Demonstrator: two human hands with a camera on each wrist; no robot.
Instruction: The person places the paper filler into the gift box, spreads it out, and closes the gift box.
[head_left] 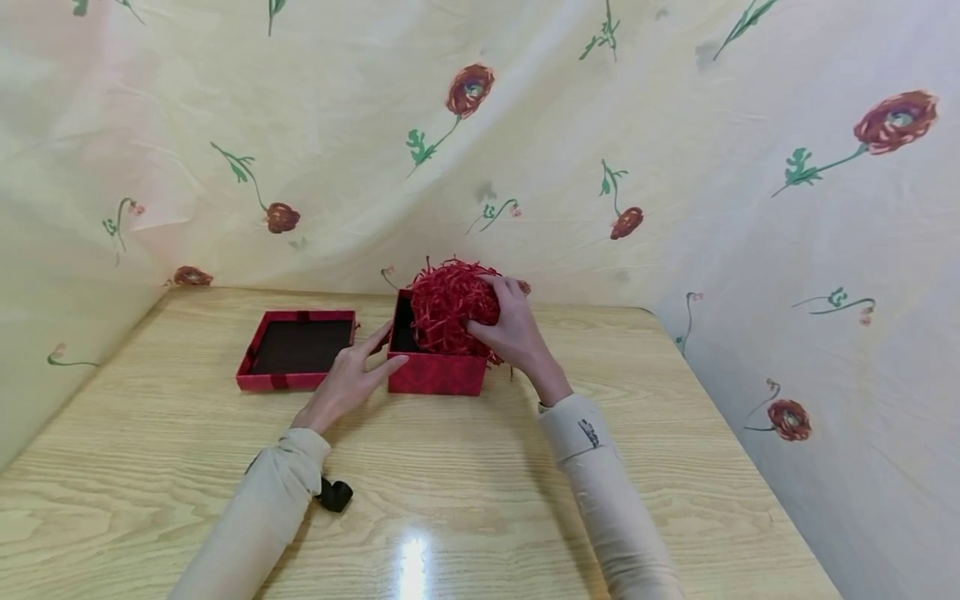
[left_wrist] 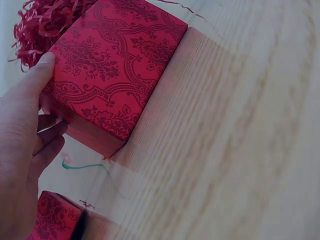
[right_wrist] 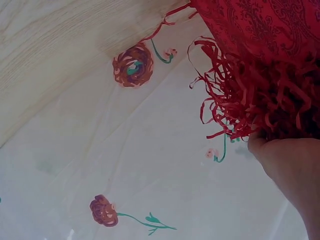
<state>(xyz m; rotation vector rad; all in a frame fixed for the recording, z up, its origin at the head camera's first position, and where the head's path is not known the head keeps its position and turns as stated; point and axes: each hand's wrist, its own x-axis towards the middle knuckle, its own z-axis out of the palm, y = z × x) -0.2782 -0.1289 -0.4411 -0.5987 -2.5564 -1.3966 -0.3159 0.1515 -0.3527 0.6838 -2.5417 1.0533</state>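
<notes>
A red patterned gift box (head_left: pixel 437 374) with a dark inside stands at the far side of the table. Its left corner is held by my left hand (head_left: pixel 354 372), thumb on the front rim and fingers along the left side. Red shredded paper (head_left: pixel 450 304) bulges high out of the box's right part. My right hand (head_left: pixel 513 327) grips this bundle from the right, thumb in front and fingers over its far side. Loose strands hang outside the box in the right wrist view, where my right hand (right_wrist: pixel 292 170) reaches into the tangle and its fingertips are hidden.
Left of the box lies the red lid (head_left: pixel 258 382), dark inside facing up. A small black object (head_left: pixel 335 496) rests beside my left sleeve. Behind the wooden table (head_left: pixel 465 500) hangs a flowered cloth (head_left: pixel 337 125), which also rises along both sides.
</notes>
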